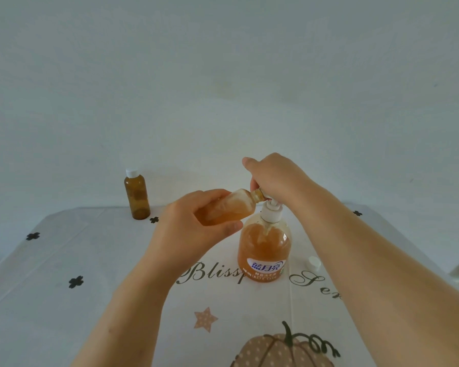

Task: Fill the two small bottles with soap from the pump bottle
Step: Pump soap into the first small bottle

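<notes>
Pump bottle point(264, 250) of orange soap stands upright at centre of the table, on a white tablecloth point(64, 287) w/ script lettering partly hidden behind it. Clear plastic, blue-and-white label facing the viewer, white pump at top.

R hand point(273, 178) comes in from the right & sits on top of the pump, fingers curled down over it, hiding most of the pump top. L hand point(196, 229) holds an uncapped small bottle point(231, 209) in the air, fingers & thumb wrapped round its body. This bottle is tilted almost sideways, neck pointing right & meeting the pump spout just under the R hand's fingers. Orange soap visible inside; how full, can't tell.

Second small bottle point(137, 197), amber w/ white cap on, stands upright at the far L edge of the table, well apart from the rest. A loose white cap point(314, 263) lies on the cloth just R of the pump bottle, partly behind the R forearm.

Count: 3 bottles (1 pump, 2 small), 2 caps (1 on, 1 loose), 2 hands.

Cloth print: black clover shapes, a dotted star point(205, 319), a dotted pumpkin point(281, 350) at the near edge. Plain pale wall behind. Blurred object at far R edge, can't identify.
</notes>
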`<move>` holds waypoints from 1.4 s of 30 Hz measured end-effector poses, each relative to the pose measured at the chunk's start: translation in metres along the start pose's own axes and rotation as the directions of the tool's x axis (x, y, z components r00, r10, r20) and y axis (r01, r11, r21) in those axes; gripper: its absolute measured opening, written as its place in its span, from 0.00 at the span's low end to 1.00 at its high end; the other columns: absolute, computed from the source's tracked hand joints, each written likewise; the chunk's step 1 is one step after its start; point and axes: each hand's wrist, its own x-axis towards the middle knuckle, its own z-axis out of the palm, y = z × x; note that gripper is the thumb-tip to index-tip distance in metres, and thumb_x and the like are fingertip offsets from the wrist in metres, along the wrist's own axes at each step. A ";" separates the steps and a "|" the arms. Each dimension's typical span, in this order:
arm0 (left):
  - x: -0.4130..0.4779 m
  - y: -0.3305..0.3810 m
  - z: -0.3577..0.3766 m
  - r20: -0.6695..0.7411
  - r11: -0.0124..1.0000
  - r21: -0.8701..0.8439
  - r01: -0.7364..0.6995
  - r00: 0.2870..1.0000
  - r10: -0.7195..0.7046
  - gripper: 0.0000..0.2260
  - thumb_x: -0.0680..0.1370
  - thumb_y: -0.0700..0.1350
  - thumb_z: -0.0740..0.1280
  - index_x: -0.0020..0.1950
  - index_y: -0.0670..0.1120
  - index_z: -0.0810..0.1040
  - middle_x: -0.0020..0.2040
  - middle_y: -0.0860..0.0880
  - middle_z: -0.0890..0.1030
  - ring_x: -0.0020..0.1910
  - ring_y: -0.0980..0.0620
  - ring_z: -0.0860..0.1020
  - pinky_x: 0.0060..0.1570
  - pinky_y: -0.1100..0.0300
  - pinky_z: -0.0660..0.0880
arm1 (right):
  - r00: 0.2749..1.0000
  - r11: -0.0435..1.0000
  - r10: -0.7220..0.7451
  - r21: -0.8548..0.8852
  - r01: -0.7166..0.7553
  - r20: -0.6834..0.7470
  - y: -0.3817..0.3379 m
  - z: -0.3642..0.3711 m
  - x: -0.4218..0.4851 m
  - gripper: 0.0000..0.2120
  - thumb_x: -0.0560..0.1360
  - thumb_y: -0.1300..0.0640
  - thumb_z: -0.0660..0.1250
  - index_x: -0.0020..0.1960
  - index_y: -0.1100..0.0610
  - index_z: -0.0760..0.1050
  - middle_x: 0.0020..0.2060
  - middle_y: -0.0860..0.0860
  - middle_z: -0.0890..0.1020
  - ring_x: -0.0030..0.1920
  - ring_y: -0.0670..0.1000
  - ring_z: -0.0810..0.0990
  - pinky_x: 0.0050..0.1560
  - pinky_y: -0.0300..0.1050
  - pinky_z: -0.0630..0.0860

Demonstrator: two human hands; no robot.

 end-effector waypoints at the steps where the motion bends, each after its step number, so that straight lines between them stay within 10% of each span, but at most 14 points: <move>1: 0.000 0.000 0.000 0.001 1.000 0.000 0.001 1.000 -0.001 0.18 0.68 0.51 0.78 0.52 0.65 0.78 0.47 0.64 0.82 0.48 0.67 0.78 0.48 0.68 0.74 | 1.000 1.000 -0.002 0.002 0.002 0.001 0.001 0.000 0.000 0.26 0.83 0.43 0.54 0.50 0.61 0.82 0.31 0.52 0.79 0.33 0.53 0.76 0.40 0.46 0.73; 21: 0.002 -0.002 -0.003 0.065 0.998 0.063 0.015 0.998 -0.019 0.17 0.68 0.51 0.77 0.44 0.70 0.74 0.45 0.67 0.80 0.49 0.73 0.74 0.41 0.73 0.68 | 1.000 0.999 0.025 0.038 -0.026 0.013 0.013 0.012 0.007 0.25 0.81 0.42 0.56 0.49 0.60 0.83 0.34 0.51 0.79 0.33 0.52 0.76 0.39 0.46 0.71; 42: 0.001 0.000 0.000 0.015 0.999 0.050 0.006 1.000 -0.006 0.20 0.69 0.53 0.77 0.60 0.61 0.79 0.49 0.64 0.80 0.48 0.69 0.76 0.47 0.70 0.71 | 1.000 1.000 0.011 0.003 -0.011 0.025 0.001 -0.003 0.000 0.23 0.81 0.44 0.57 0.50 0.60 0.82 0.34 0.51 0.80 0.34 0.53 0.77 0.40 0.46 0.73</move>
